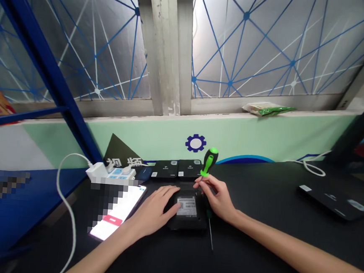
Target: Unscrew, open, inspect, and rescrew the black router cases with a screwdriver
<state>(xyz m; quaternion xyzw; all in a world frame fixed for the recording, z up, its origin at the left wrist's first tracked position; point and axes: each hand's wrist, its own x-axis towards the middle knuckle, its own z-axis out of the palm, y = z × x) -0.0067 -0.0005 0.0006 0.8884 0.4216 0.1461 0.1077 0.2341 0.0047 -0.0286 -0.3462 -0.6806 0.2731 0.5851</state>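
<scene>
A small black device (pixel 189 215) with a white label lies flat on the black table (pixel 257 226). My left hand (pixel 155 205) rests on its left side, fingers stretched flat. At the device's far edge my right hand (pixel 217 195) pinches a green-and-black handled screwdriver (pixel 208 161) held upright. A second thin screwdriver (pixel 210 231) lies on the table just right of the device.
A lit phone (pixel 117 215) lies left of the device. Behind it sit a white power strip (pixel 109 173) with a white cable and two black boxes (pixel 177 169). Another flat black device (pixel 333 201) lies far right. A blue rack frame (pixel 48 67) stands left.
</scene>
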